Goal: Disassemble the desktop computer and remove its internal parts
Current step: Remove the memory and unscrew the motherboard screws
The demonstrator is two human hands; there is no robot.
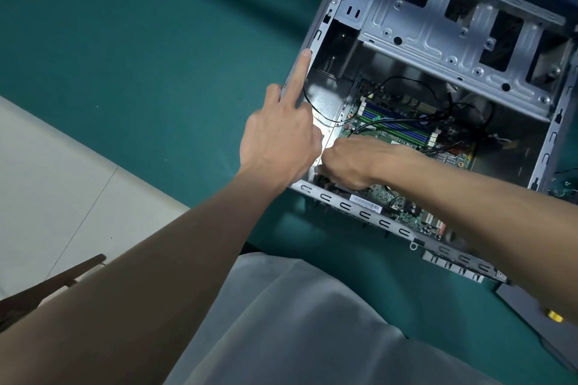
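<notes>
An open grey metal computer case (359, 214) lies on its side on a teal mat. A green motherboard (403, 209) with blue and green memory slots (397, 126) and loose black cables (416, 80) sits inside. My left hand (281, 137) rests on the case's left rim, forefinger stretched along the edge, the other fingers curled over it. My right hand (350, 162) reaches into the near left corner of the case, its fingers closed around something dark there; what it holds is hidden.
A silver drive cage (438, 37) spans the far part of the case. The teal mat (156, 40) stretches to the left. Pale floor tiles (47, 181) lie at the lower left. A grey panel with a brass-coloured part (553, 316) lies at the right.
</notes>
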